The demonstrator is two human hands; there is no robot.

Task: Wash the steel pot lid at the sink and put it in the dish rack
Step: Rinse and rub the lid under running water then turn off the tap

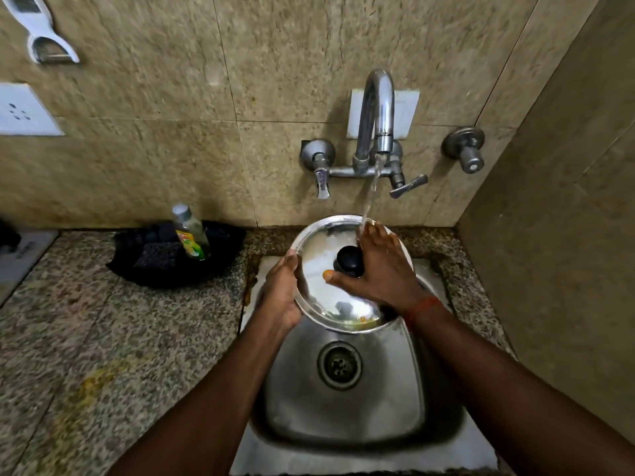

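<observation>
A round steel pot lid point(318, 255) with a black knob point(349, 261) is held tilted over the back of the steel sink point(347, 407). My left hand point(280, 297) grips the lid's left rim. My right hand point(379, 269) lies flat on the lid's top, fingers spread beside the knob. Water runs from the curved tap point(378, 108) onto the far edge of the lid and my right fingertips. No dish rack is in view.
A black tray point(226, 242) on the granite counter left of the sink holds a dish soap bottle point(190, 231) and a dark scrub pad point(158, 255). Tap handles point(321, 173) and a valve point(469, 152) stick out of the tiled wall. A side wall stands close on the right.
</observation>
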